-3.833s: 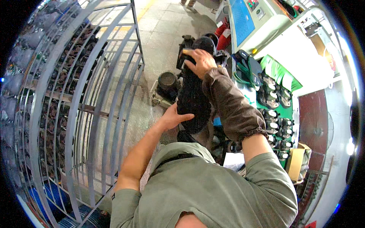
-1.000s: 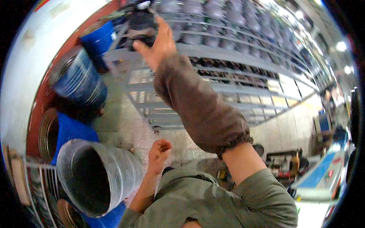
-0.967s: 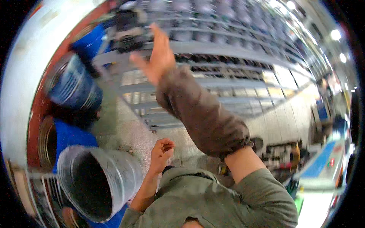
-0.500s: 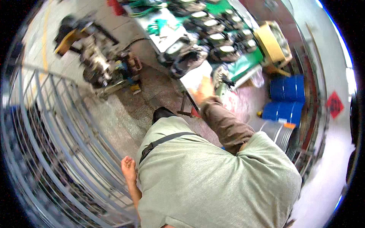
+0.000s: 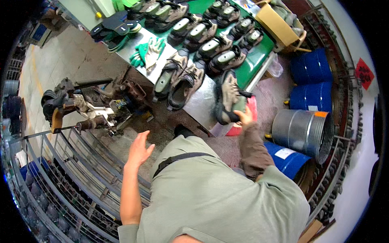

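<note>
At the near right corner of the table, my right hand (image 5: pixel 244 116) closes round the heel end of a grey-and-black shoe (image 5: pixel 228 92). A green shoe last shows at this shoe's opening; part of my grip is hidden behind the heel. My left hand (image 5: pixel 140 149) hangs in the air short of the table, fingers spread and holding nothing. Left of the gripped shoe lie another shoe (image 5: pixel 184 90) with a dark, open mouth and one shoe (image 5: pixel 167 77) with a last inside. Several more shoes (image 5: pixel 199 33) with lasts stand farther back.
A metal table (image 5: pixel 201 106) with a green top (image 5: pixel 259 56) bears green-and-white gloves (image 5: pixel 149 53) and dark soles (image 5: pixel 117 26). Blue drums (image 5: pixel 311 97) and a grey drum (image 5: pixel 296 129) stand at right. A barred metal rack (image 5: pixel 77 170) and a machine (image 5: pixel 93 107) are at left.
My right hand has moved from the table's corner to the shoe's heel and gripped it. My left hand has risen forward from beside my hip. The view has shifted and become sharper.
</note>
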Available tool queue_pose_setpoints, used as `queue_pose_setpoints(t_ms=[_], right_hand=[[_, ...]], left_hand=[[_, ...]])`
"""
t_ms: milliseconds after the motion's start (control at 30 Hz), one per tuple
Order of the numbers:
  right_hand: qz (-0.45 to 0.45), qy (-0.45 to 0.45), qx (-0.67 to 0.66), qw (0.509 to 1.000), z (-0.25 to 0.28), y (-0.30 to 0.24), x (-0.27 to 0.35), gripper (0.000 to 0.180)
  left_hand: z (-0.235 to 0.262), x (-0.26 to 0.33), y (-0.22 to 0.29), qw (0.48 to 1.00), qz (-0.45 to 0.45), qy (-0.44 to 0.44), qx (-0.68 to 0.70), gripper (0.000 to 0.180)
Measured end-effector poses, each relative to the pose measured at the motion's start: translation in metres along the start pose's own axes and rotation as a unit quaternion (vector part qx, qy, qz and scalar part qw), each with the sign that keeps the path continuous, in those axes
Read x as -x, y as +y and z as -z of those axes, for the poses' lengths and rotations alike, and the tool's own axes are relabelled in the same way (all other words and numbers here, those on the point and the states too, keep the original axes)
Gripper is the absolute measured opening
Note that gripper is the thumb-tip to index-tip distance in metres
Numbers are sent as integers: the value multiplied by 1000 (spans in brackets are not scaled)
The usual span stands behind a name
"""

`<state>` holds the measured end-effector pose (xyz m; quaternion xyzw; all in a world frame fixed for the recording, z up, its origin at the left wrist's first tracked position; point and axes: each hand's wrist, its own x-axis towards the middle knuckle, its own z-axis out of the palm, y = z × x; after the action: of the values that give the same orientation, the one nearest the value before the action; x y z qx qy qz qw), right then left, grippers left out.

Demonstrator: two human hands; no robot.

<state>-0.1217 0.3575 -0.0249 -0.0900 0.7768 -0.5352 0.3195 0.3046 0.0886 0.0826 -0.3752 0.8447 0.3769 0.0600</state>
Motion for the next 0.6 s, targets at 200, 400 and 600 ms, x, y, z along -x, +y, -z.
queue_pose_setpoints(t_ms=[200, 400, 600], right_hand=[[-2, -182, -97, 978, 40, -102, 53, 67], [-4, -425, 34, 904, -64, -197, 78, 79], [1, -636, 34, 771, -244, -236, 84, 72]], left_hand=[[33, -34, 24, 984, -143, 39, -100, 83], [115, -20, 49, 880, -310, 191, -304, 81], [134, 77, -53, 926, -224, 184, -243, 54]])
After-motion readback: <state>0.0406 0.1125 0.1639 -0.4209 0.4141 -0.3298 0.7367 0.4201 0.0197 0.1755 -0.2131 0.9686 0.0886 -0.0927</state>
